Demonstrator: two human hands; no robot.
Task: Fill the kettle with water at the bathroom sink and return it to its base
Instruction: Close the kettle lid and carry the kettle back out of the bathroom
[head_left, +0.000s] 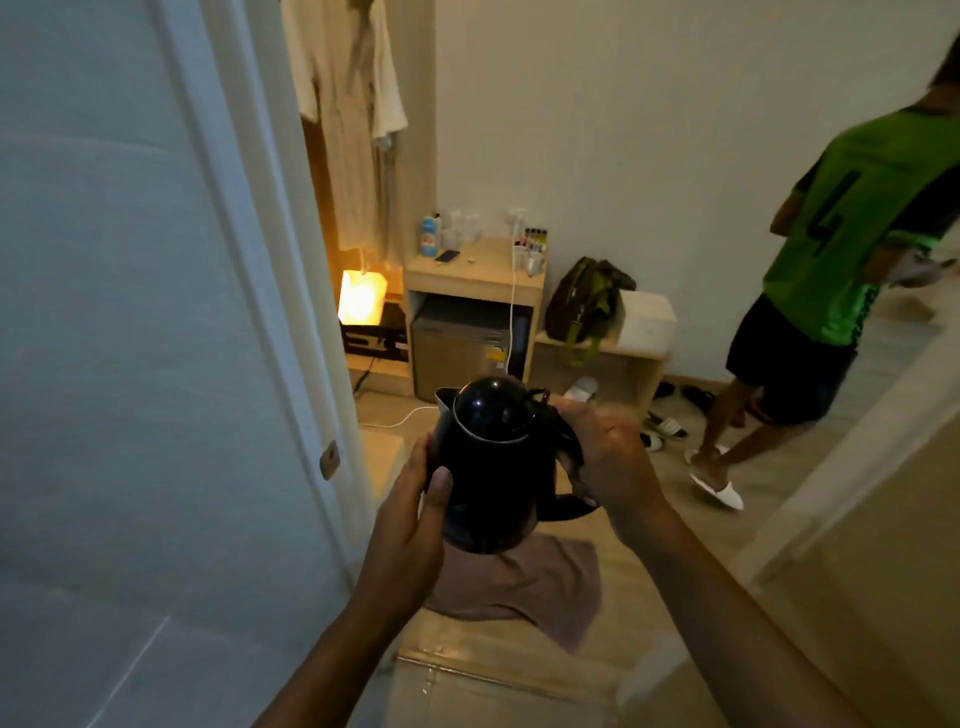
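A black electric kettle (491, 467) hangs in front of me at chest height, its lid down and its spout pointing left and away. My right hand (605, 457) is closed around the handle on the kettle's right side. My left hand (418, 499) presses against the kettle's left wall, thumb along the body. Beyond the kettle, a low wooden cabinet (475, 278) stands against the far wall with bottles, cups and a phone on top. I cannot make out the kettle's base. No sink is in view.
A white door (156, 312) fills the left. A brown mat (524, 587) lies on the floor under the kettle. A person in a green shirt (841, 260) walks at the right. A white cable (511, 322) hangs down over the minifridge. Slippers and shoes (670, 426) are scattered by a low bench.
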